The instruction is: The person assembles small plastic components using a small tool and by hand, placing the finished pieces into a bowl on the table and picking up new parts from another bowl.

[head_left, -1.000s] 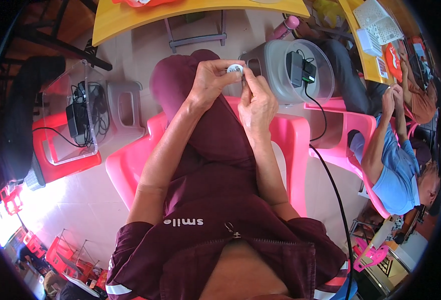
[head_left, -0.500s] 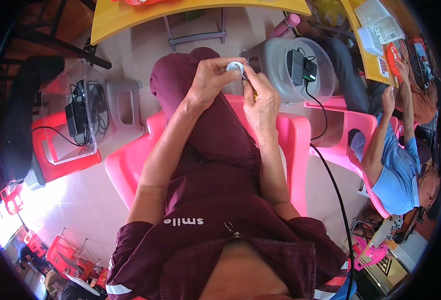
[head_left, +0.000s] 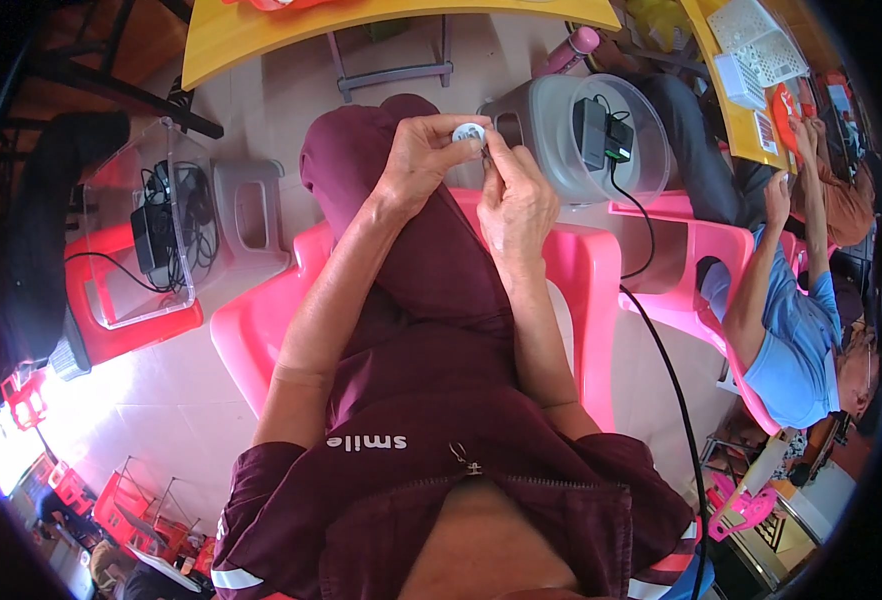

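Above my lap, my left hand pinches a small round white part between thumb and fingers. Its face carries some darker detail, too fine to make out. Close on its right, my right hand is closed around a thin dark tool. The tool's tip meets the lower right edge of the white part, and the rest is hidden inside my fingers. Both hands are held over the raised knee of my maroon trousers.
A yellow table stands ahead. Right of my hands, a clear round tub holds a black adapter with a cable. To the left, a clear box with cables sits on a red stool. A co-worker in blue sits at right.
My right hand has turned slightly, its back now more upward, and a yellow bit glimpsed in it is hidden. My left hand holds its place. The co-workers' hands at right have shifted a little.
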A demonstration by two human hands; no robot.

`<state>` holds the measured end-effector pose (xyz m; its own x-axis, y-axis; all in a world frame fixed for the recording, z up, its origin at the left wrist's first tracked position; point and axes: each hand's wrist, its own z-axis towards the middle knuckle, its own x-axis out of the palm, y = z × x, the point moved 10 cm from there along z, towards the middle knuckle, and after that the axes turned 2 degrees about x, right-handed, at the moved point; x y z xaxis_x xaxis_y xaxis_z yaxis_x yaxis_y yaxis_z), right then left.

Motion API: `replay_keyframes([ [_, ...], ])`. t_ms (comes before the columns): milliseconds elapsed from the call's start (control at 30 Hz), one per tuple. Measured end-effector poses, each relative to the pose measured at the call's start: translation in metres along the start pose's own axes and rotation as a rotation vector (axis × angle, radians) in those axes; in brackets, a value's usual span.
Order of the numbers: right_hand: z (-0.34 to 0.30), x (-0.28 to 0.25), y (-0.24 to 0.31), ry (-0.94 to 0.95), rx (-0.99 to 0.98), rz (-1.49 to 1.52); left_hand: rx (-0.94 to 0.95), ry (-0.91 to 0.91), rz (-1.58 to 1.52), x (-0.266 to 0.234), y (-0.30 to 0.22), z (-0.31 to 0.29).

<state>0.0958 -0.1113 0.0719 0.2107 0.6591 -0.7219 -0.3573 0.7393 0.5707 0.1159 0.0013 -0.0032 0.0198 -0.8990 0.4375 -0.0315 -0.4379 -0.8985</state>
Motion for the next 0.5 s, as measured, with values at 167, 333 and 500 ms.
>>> replay_keyframes([
  [167, 0.000, 0.003, 0.001, 0.000, -0.009, -0.061, -0.003, -0.021, -0.014, -0.003, 0.002, 0.001],
  [333, 0.000, 0.006, 0.004, -0.016, -0.035, -0.062, -0.002, -0.056, -0.027, -0.006, 0.002, 0.002],
  [500, 0.003, 0.011, 0.008, -0.034, -0.039, -0.106, 0.020, -0.095, 0.009, -0.011, 0.002, 0.003],
])
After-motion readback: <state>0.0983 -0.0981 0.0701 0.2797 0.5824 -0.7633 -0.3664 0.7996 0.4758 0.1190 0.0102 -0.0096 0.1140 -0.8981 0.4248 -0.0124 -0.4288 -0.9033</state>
